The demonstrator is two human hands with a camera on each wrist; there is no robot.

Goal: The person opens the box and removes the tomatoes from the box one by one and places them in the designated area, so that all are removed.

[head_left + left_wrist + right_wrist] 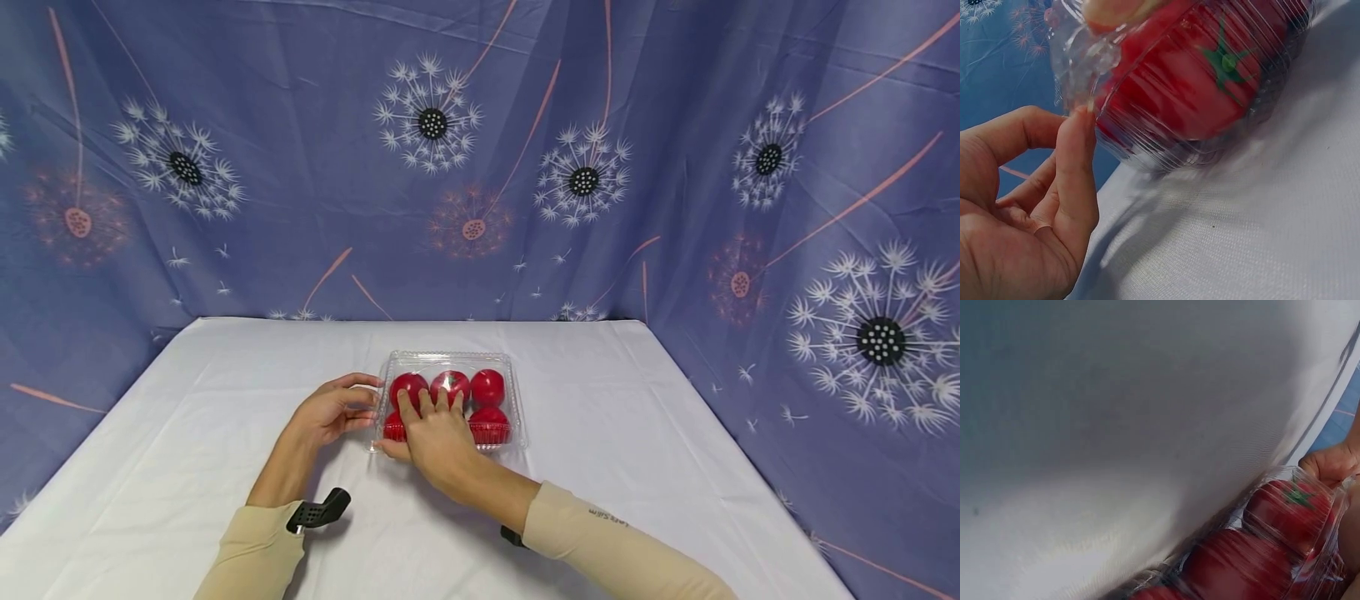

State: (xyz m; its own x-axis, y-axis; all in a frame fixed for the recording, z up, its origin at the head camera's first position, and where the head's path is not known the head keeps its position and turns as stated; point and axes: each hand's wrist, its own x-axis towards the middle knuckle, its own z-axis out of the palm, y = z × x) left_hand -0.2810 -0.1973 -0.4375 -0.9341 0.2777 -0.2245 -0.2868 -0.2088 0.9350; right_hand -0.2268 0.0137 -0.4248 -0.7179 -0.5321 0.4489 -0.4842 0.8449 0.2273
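Note:
A clear plastic clamshell box (450, 358) holding several red tomatoes (488, 387) lies on the white-covered table. Green star-shaped stem leaves show on one tomato (1179, 87) through the ribbed plastic wall. At the box's left edge, my left hand (330, 412) pinches the thin rim between thumb and finger, as the left wrist view shows. Across the top of the box rests my right hand (442, 442), its fingers spread over the plastic above the tomatoes and its thumb toward the front left corner. That hand hides part of the front row.
White cloth (637, 467) covers the table around the box. Blue curtains (300, 167) with a dandelion print hang behind the table and along its sides. A black wrist camera (321, 509) juts from the left sleeve.

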